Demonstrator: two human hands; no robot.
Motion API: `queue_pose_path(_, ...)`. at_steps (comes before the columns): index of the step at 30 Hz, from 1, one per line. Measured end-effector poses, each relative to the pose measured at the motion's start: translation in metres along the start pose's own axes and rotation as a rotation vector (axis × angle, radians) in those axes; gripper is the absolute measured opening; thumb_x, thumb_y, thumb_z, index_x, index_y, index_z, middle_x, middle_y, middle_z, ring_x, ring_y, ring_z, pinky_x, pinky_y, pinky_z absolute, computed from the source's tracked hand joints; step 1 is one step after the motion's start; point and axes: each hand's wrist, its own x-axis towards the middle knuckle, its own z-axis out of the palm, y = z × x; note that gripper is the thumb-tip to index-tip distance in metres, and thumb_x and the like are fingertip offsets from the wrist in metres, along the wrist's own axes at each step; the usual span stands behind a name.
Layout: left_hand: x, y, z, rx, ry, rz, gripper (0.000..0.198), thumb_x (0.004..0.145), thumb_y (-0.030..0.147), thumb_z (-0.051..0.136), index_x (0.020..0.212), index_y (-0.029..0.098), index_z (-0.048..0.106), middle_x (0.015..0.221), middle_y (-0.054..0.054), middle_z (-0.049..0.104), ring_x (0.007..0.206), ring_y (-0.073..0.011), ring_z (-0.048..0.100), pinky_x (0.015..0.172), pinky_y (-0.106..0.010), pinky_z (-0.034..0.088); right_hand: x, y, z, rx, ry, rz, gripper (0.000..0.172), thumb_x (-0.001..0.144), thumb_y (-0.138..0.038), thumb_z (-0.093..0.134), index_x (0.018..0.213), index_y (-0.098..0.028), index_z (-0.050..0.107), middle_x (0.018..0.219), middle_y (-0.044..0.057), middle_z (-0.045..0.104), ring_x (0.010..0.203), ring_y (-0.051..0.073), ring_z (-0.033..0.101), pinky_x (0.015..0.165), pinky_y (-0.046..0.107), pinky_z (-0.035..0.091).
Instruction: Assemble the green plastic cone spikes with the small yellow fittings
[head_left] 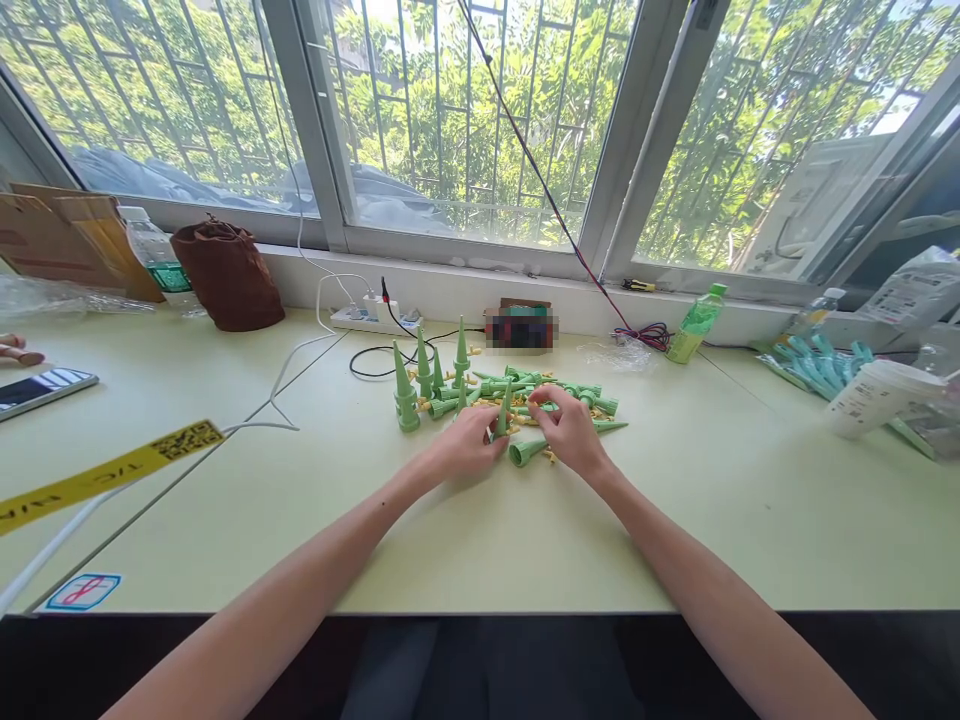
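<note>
A pile of green plastic cone spikes (559,392) with small yellow parts lies on the pale green table (420,520). Several finished spikes (420,385) stand upright at the pile's left. My left hand (469,443) is closed round one green spike (502,412), held nearly upright. My right hand (571,428) is pinched at the pile's near edge, fingers pressed together on a small part I cannot make out. Another green cone (526,452) lies flat between the two hands.
A brown pouch (227,273), water bottle (159,258) and cardboard sit back left; a phone (41,388) and yellow tape (112,470) lie left. A power strip (375,315) with white cables, a green bottle (697,322), a paper cup (874,396) and teal parts (814,360) sit behind and right.
</note>
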Motion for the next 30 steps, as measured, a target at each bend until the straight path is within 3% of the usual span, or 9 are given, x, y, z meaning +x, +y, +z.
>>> queue_pose_path(4, 0.0, 0.0, -0.0017, -0.004, 0.015, 0.011, 0.021, 0.081, 0.027, 0.054, 0.097, 0.019, 0.064, 0.087, -0.004, 0.064, 0.07, -0.0175, 0.058, 0.067, -0.032, 0.047, -0.0021, -0.0006, -0.001, 0.003, -0.015, 0.022, 0.018, 0.089, -0.033, 0.051, 0.091, -0.019, 0.061, 0.086, 0.004, 0.066, 0.05, 0.012, 0.051, 0.053, 0.027, 0.043)
queue_pose_path(9, 0.0001, 0.0055, -0.0073, -0.009, 0.043, -0.005, 0.012, 0.079, 0.025, 0.056, 0.086, 0.018, 0.063, 0.074, -0.001, 0.062, 0.065, -0.0162, 0.057, 0.061, -0.028, 0.045, -0.0023, 0.0005, -0.0012, 0.073, -0.024, 0.043, 0.02, 0.09, -0.035, 0.048, 0.085, -0.019, 0.059, 0.083, 0.005, 0.066, 0.071, 0.019, 0.066, 0.061, 0.027, 0.049)
queue_pose_path(17, 0.002, 0.0063, -0.0061, -0.044, 0.13, -0.039, 0.013, 0.079, 0.026, 0.058, 0.087, 0.016, 0.063, 0.072, -0.002, 0.062, 0.065, -0.0149, 0.056, 0.059, -0.027, 0.044, -0.0029, 0.001, -0.0007, 0.037, -0.052, 0.035, 0.025, 0.091, -0.036, 0.046, 0.077, -0.019, 0.058, 0.068, 0.003, 0.062, 0.062, 0.017, 0.059, 0.058, 0.026, 0.045)
queue_pose_path(30, 0.0014, 0.0085, -0.0046, -0.109, 0.152, 0.011, 0.013, 0.082, 0.029, 0.058, 0.086, 0.017, 0.063, 0.075, -0.002, 0.063, 0.063, -0.0138, 0.057, 0.056, -0.025, 0.045, -0.0056, -0.0008, 0.0017, 0.076, -0.109, 0.014, 0.026, 0.092, -0.038, 0.047, 0.08, -0.019, 0.06, 0.071, 0.003, 0.064, 0.065, 0.017, 0.061, 0.06, 0.028, 0.046)
